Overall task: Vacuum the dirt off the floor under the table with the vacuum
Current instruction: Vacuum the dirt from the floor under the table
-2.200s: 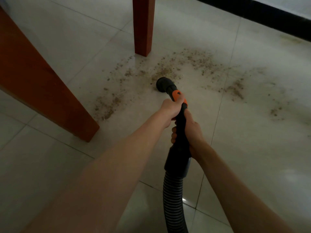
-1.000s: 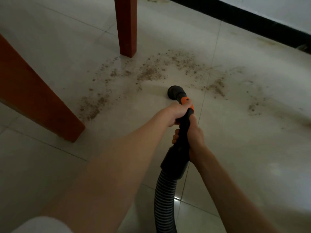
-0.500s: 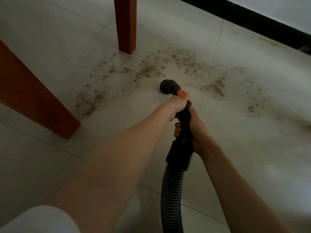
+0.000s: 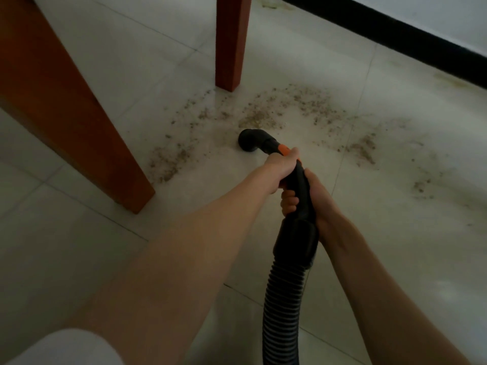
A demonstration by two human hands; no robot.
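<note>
A black vacuum wand with an orange band runs from a ribbed hose [image 4: 280, 306] to a round nozzle [image 4: 249, 140] that sits on the pale tiled floor. My left hand [image 4: 283, 167] grips the wand just behind the orange band. My right hand [image 4: 311, 198] grips the handle [image 4: 300, 191] further back, fingers curled round it. Brown dirt [image 4: 287, 109] lies scattered beyond the nozzle, with a patch [image 4: 168, 159] by the near table leg and more [image 4: 365, 151] to the right.
Two red-brown wooden table legs stand here: a wide one [image 4: 66, 109] at the left and a narrower one [image 4: 230, 40] at the back. A black skirting strip [image 4: 395, 35] runs along the wall at the upper right.
The nozzle has swung left across the floor, from near the tile joint toward the patch in front of the back leg. Both hands keep their grip.
</note>
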